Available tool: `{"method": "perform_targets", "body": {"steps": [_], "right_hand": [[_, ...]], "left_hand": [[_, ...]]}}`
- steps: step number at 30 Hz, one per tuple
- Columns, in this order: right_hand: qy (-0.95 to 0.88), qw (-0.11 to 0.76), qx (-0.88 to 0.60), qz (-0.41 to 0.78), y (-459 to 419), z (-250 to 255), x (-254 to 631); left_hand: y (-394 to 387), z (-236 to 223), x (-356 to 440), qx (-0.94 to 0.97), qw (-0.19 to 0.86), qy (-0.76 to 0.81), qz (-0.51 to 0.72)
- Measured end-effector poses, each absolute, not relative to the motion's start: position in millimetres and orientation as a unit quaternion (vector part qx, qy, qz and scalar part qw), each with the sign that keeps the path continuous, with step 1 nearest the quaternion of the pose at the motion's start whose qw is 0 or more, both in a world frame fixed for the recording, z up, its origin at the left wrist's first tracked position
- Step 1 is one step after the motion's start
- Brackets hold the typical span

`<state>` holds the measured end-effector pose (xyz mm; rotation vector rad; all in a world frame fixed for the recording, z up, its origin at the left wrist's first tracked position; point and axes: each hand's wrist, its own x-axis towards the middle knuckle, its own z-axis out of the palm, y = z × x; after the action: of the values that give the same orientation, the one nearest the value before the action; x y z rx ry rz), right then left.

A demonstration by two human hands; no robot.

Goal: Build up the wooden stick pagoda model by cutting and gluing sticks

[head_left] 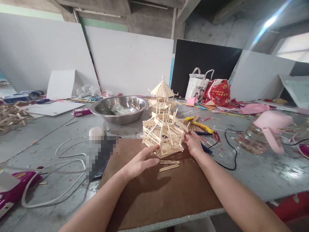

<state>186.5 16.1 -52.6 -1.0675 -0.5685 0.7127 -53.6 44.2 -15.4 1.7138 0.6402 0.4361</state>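
A small pavilion model (166, 135) built from pale wooden sticks is held between my two hands above a brown board (149, 193). My left hand (142, 161) grips its lower front left edge, fingertips against the sticks and thumb beneath. On the opposite side, my right hand (193, 143) pinches the right edge; some of its fingertips are hidden by the model. A few loose sticks (169, 167) lie on the board just below. Directly behind stands another stick piece with a pointed roof (162, 89), partly covered by the model in my hands.
A steel basin (119, 109) holding thin sticks stands behind to the left. Yellow-handled pliers (199, 125) and a pink-lidded bottle (264, 132) are on the right. A white cable (70, 154), a blurred dark device (101, 158) and a magenta tool (21, 183) lie left.
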Motion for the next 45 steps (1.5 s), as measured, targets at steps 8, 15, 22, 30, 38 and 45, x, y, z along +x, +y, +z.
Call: {"method": "perform_targets", "body": {"steps": [8, 15, 22, 30, 38, 45], "right_hand": [[-0.261, 0.761, -0.497, 0.326, 16, -49, 185], [-0.275, 0.754, -0.49, 0.341, 13, -47, 181], [-0.305, 0.739, -0.475, 0.369, 9, -45, 171], [-0.331, 0.717, -0.472, 0.391, 5, -47, 166], [-0.339, 0.709, -0.479, 0.391, 2, -47, 164], [-0.339, 0.706, -0.485, 0.39, 0, -45, 163]], "left_hand": [[46, -18, -55, 0.747, 0.568, 0.287, 0.192], [48, -10, -56, 0.713, 0.582, 0.314, 0.231], [57, -5, -60, 0.671, 0.571, 0.343, 0.326], [66, -13, -61, 0.665, 0.537, 0.375, 0.36], [68, -16, -60, 0.763, 0.322, 0.425, 0.366], [59, -13, -60, 0.752, 0.212, 0.406, 0.475]]}}
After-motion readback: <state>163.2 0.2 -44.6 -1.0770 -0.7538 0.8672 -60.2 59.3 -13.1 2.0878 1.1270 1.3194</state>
